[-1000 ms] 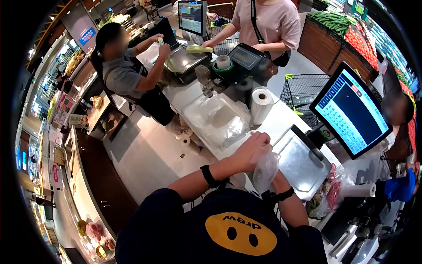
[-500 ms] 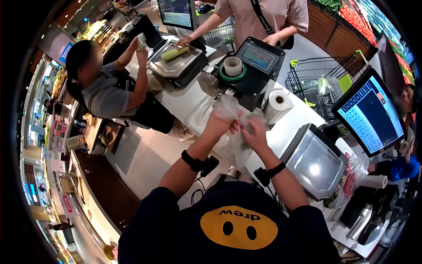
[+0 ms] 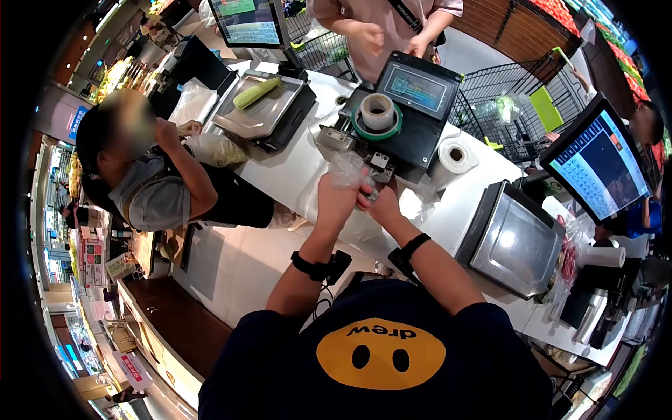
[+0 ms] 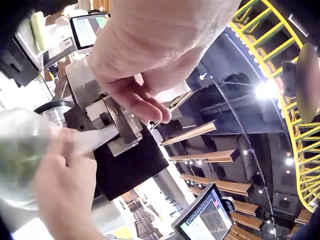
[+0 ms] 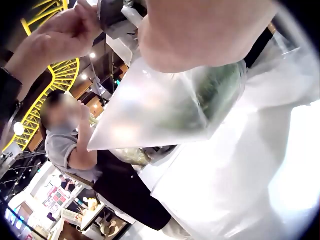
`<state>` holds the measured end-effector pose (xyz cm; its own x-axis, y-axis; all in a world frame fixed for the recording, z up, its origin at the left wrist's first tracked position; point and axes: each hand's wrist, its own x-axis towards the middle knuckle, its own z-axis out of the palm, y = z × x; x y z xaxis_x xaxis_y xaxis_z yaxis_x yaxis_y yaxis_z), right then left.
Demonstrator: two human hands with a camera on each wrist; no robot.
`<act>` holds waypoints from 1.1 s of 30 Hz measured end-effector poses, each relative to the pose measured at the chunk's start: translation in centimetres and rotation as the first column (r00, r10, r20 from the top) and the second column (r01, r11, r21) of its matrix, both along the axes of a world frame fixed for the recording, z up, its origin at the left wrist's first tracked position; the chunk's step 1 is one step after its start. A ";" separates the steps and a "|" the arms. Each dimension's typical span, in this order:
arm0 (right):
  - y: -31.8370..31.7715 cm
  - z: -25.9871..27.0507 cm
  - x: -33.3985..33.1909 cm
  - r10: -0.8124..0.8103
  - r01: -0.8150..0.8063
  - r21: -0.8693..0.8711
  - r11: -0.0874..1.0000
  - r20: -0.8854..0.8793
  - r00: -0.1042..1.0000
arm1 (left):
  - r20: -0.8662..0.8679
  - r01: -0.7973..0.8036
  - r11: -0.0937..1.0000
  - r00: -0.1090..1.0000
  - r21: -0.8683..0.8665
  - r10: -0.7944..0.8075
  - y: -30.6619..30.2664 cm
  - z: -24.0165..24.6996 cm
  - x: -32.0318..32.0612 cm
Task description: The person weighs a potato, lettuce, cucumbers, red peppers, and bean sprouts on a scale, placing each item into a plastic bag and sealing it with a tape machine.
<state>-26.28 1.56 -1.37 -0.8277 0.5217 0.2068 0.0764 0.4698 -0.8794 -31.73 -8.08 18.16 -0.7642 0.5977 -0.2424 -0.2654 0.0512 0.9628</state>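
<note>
My left hand (image 3: 336, 201) and right hand (image 3: 384, 207) are close together at a small metal bag-neck sealer (image 4: 131, 122) on the counter. In the left wrist view, my right hand pinches the twisted neck of a clear plastic bag (image 4: 17, 160), and the neck runs into the sealer's slot. Blurred green produce shows inside the bag (image 5: 175, 112), which hangs beneath my right hand in the right wrist view. On the sealer's other side, my left hand's fingers curl, with loose plastic (image 3: 346, 170) from the bag's top end at them.
A tape roll (image 3: 378, 112) sits behind the sealer, near a roll of bags (image 3: 456, 155). A weighing scale (image 3: 516, 241) stands at right; another scale (image 3: 241, 128) bears a pale green long vegetable (image 3: 257, 93). One person (image 3: 157, 175) stands left, another (image 3: 364, 35) across the counter.
My hands have carried the bag from beside the right scale leftward and forward to the sealer. The person across has let go of the long vegetable, which lies on the left scale.
</note>
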 end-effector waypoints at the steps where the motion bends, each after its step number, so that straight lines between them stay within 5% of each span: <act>1: 0.4 -0.5 -0.2 0.029 -0.028 -0.051 0.998 0.023 0.999 | 0.018 0.007 1.000 1.000 0.008 -0.007 0.0 0.0 -0.1; 5: -0.1 2.3 1.3 -0.059 0.045 0.160 0.986 0.082 0.995 | 0.071 0.037 0.999 0.997 0.018 -0.038 0.0 -0.4 -0.5; 12: 0.2 1.0 1.1 -0.015 0.017 -0.014 1.000 0.126 0.992 | 0.100 0.019 0.998 0.995 0.065 -0.026 -0.2 -0.9 -0.4; 15: 0.1 7.8 2.4 0.029 -0.032 0.002 0.999 0.309 0.951 | 0.045 0.011 0.999 0.999 0.053 -0.013 -0.1 -1.2 -0.4; 18: 0.5 7.5 3.4 0.024 -0.058 0.236 0.970 0.144 0.989 | 0.055 0.007 0.999 0.998 0.052 -0.009 -0.1 -0.6 0.0; 21: 1.8 7.2 5.5 0.080 -0.075 0.261 0.962 -0.011 0.997 | -0.093 0.022 0.992 0.996 0.120 -0.011 -0.6 -0.7 1.2; 22: 2.3 7.5 6.8 0.086 -0.106 0.209 0.972 0.101 0.991 | -0.126 -0.007 0.994 0.992 0.108 0.021 -0.9 -0.9 1.8; 27: 5.6 7.7 18.5 0.042 -0.039 -0.133 0.990 0.021 0.999 | -0.240 -0.044 0.992 0.968 0.119 0.072 -1.7 -2.7 6.3; 29: 6.6 9.1 24.2 -0.094 0.115 -0.400 0.909 0.072 0.993 | -0.269 -0.019 0.991 0.961 0.133 0.055 -1.6 -3.5 8.6; 32: 8.1 10.1 33.0 -0.592 0.594 -0.356 0.722 0.127 0.796 | -0.230 -0.009 0.996 0.973 0.089 0.029 -0.2 -4.6 12.7; 33: 9.1 12.7 36.1 -0.601 0.489 -0.553 0.675 -0.028 0.799 | -0.197 -0.006 0.997 0.980 0.076 0.021 0.6 -5.0 14.3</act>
